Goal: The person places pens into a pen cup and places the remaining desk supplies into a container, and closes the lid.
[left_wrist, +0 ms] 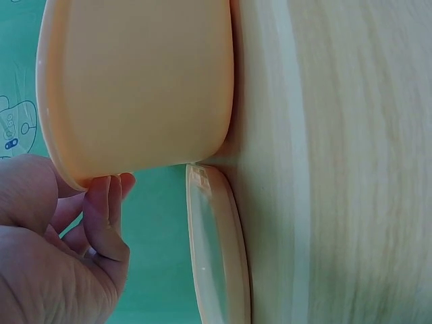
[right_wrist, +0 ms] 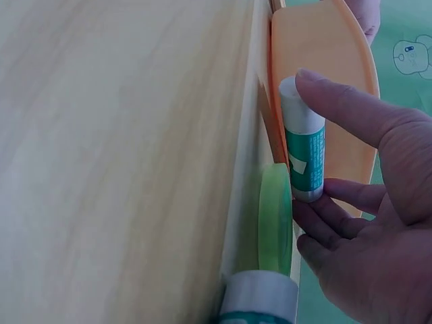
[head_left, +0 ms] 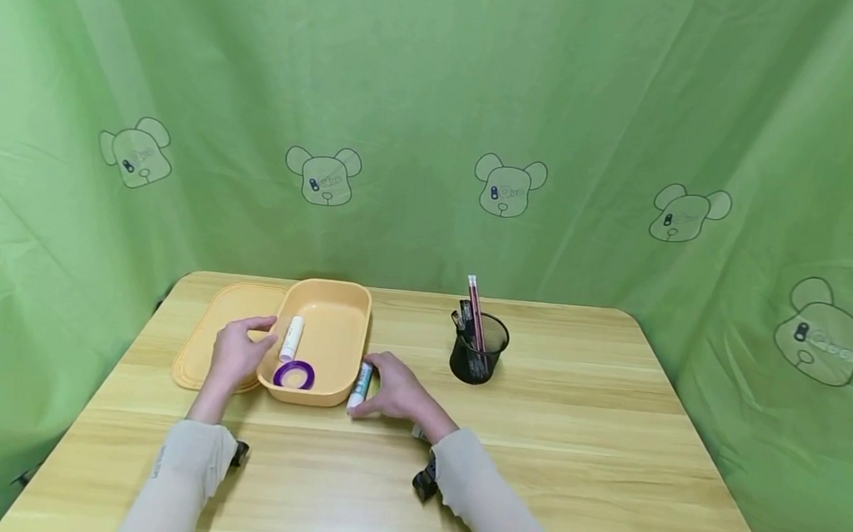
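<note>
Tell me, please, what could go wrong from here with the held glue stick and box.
The held glue stick, pinched near its ends by the right hand, could slip and drop onto the green tape roll nearby. It might knock the plastic box. If the left hand tugs the rim it holds, the white tube and purple tape roll inside could slide.

Faint lettering (head_left: pixel 511 192) starting "Q" on curtain bears (head_left: pixel 503 202), glue stick (right_wrist: pixel 307 158) print too small to read
</note>
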`<state>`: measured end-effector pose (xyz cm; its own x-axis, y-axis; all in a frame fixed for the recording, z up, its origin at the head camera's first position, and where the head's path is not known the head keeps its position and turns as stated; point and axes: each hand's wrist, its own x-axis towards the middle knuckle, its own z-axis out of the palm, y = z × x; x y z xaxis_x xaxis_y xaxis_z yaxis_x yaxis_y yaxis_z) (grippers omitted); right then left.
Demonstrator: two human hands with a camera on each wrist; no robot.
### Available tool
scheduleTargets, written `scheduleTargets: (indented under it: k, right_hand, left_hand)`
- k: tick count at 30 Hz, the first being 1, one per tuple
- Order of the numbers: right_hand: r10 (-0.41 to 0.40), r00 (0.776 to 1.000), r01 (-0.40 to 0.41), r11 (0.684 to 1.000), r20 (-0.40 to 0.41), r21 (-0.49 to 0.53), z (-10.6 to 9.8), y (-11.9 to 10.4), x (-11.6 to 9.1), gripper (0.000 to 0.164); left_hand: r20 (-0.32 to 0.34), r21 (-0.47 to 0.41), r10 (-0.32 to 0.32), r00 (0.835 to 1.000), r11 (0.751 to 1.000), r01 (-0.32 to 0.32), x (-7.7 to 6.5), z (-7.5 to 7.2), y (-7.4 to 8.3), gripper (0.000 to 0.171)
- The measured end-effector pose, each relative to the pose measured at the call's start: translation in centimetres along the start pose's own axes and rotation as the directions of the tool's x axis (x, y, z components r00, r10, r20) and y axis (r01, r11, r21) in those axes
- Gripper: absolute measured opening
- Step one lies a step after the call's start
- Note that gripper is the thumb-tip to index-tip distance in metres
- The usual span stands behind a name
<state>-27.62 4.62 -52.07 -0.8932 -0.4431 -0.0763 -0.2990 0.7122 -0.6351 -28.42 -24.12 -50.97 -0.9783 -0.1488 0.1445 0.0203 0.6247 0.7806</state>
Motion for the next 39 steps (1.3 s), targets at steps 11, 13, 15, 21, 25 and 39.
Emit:
scheduleTargets:
  k: [11,13,15,21,25,39]
  right_hand:
    - [-0.021,1.0,0.021,0.997,-0.001,0.079,-1.1,0.2,-0.2,0.103]
    - [-0.022,1.0,0.022,0.995,-0.001,0.097,-1.4,0.1,-0.3,0.102]
    - [-0.014,1.0,0.014,0.994,0.002,0.113,-1.6,0.1,-0.5,0.101]
    - [0.017,1.0,-0.016,0.988,-0.002,0.153,-2.1,0.5,-0.7,0.101]
    - [0.019,1.0,-0.016,0.986,-0.014,0.163,-2.4,0.6,-0.7,0.102]
    - [-0.051,0.996,0.061,0.99,-0.077,0.131,-4.0,-0.3,0.0,0.102]
  left_hand:
    - [-0.005,-0.011,0.009,1.0,1.0,-0.009,0.1,-0.1,0.3,0.035]
    - [-0.003,-0.014,0.006,1.0,1.0,-0.006,0.1,-0.1,0.3,0.036]
    - [0.002,-0.016,0.003,1.0,1.0,-0.003,0.1,-0.1,0.3,0.036]
    - [0.006,-0.021,-0.004,1.0,1.0,0.004,0.0,-0.1,0.1,0.036]
    - [0.003,-0.023,0.002,1.0,1.0,-0.002,0.0,-0.1,0.0,0.036]
    - [0.008,-0.033,0.002,1.0,0.999,-0.001,0.0,0.0,-0.2,0.036]
